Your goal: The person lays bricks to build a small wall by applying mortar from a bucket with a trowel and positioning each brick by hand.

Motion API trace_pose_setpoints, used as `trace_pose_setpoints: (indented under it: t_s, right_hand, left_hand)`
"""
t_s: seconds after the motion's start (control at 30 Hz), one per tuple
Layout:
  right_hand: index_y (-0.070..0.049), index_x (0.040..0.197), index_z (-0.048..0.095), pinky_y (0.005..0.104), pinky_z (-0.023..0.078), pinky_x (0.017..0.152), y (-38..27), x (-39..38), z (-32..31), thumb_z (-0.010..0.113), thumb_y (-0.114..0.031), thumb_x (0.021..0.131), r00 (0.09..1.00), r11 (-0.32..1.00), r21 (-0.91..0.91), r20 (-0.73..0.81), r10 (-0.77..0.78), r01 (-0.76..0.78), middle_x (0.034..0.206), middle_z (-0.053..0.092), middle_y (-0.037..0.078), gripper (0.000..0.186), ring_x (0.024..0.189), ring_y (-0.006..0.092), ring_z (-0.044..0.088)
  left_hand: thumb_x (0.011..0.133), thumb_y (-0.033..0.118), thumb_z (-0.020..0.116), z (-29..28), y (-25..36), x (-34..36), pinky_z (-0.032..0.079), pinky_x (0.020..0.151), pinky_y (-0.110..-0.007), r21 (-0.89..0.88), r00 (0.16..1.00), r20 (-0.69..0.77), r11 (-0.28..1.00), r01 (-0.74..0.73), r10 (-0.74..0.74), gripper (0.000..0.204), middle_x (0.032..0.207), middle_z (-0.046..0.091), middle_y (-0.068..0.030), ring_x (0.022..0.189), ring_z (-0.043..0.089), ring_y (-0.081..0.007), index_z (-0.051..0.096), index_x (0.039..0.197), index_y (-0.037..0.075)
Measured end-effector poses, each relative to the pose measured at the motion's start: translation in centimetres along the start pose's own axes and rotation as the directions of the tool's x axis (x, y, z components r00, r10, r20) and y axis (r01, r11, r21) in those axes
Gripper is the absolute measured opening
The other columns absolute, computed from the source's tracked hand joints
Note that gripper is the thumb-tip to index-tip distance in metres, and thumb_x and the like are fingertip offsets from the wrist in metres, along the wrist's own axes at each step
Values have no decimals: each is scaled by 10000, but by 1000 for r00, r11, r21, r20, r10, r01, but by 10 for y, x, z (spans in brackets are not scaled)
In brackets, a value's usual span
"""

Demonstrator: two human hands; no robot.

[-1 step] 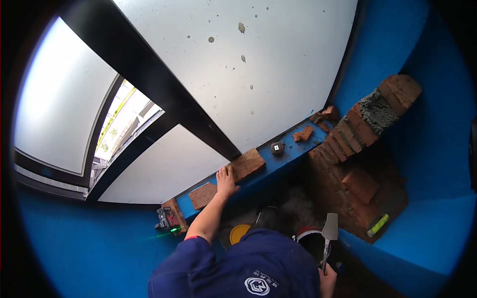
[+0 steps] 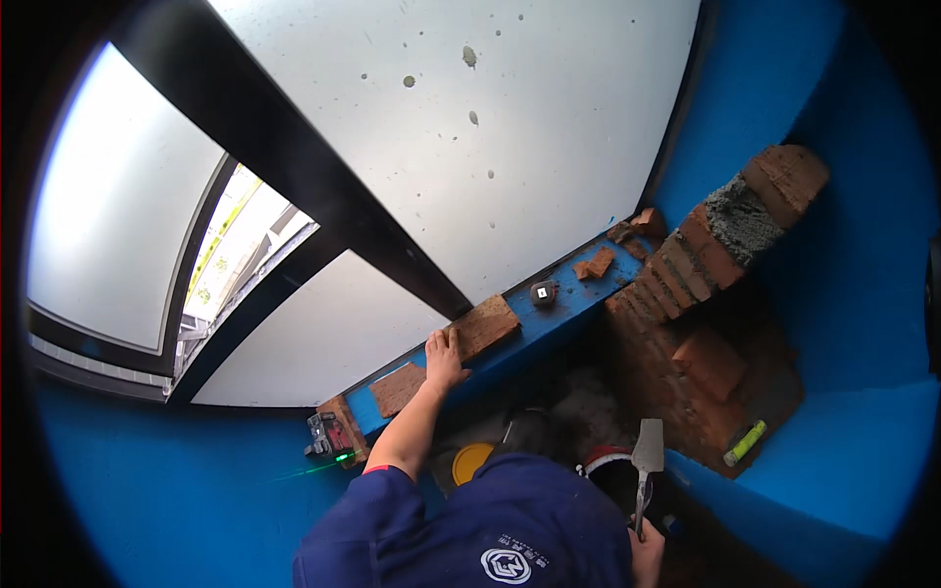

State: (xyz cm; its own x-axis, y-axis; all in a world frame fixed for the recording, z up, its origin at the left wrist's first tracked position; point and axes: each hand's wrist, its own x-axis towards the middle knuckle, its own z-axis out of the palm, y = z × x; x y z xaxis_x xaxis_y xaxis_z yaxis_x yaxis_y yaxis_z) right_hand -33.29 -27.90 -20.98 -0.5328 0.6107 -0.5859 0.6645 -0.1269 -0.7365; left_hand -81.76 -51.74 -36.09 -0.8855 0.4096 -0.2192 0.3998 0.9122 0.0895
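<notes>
My left hand lies with fingers outstretched on the blue ledge, touching the end of a brick. Another brick is just left of it, partly behind my forearm. At the lower right, my right hand grips the handle of a trowel, blade pointing up. A small dark tape measure and broken brick pieces sit farther along the ledge.
A stepped brick structure with wet mortar stands at right, with a loose brick and yellow-green level below. A laser tool is left. A bucket and yellow lid are below. Frosted window panels border the ledge.
The view has shifted very slightly, with the window appearing a little farther left. My hands and the objects show no clear movement.
</notes>
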Motion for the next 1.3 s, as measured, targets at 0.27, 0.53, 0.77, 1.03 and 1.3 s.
trace_pose_setpoints:
  t_s: [0.27,0.53,0.77,1.03,1.3]
  right_hand:
    - [41,1221,583,281,507,793,-47,10,-5,625,-49,878,995,993,71,39,89,-92,1009,696,144,358,895,141,645]
    - [-22,1251,581,321,506,789,-17,2,5,643,-165,880,997,997,33,-15,75,-74,990,694,166,402,886,211,673]
    - [-68,1242,601,325,499,720,17,-47,33,610,-202,911,962,976,102,-174,210,-195,969,689,182,358,849,226,681]
    - [-51,1172,618,307,449,651,40,-75,64,595,-163,911,920,943,279,-289,264,-183,840,617,136,286,725,185,601]
    - [-51,1122,614,310,384,505,43,-71,43,580,-127,909,932,915,371,-249,263,-159,602,521,74,229,509,141,500]
  left_hand:
    - [661,195,745,3,37,15,245,1086,-513,31,987,-155,999,-44,48,746,1352,386,-282,1285,347,-426,425,1296,-28]
    - [705,156,690,-82,315,-5,312,1099,-441,-369,340,-282,226,-902,897,702,1384,421,-217,1310,380,-386,431,1347,40]
    - [651,305,766,-82,460,22,174,1133,-554,-25,189,77,192,-981,979,1039,1490,227,-268,1384,213,-435,203,1501,106]
    - [704,288,755,-87,443,11,355,1064,-519,-500,313,166,354,-791,935,883,1395,424,-191,1281,415,-363,328,1457,113]
    - [877,639,401,-93,358,-62,383,1004,-557,59,-250,22,249,967,968,758,1450,408,-172,1251,426,-458,377,1446,139]
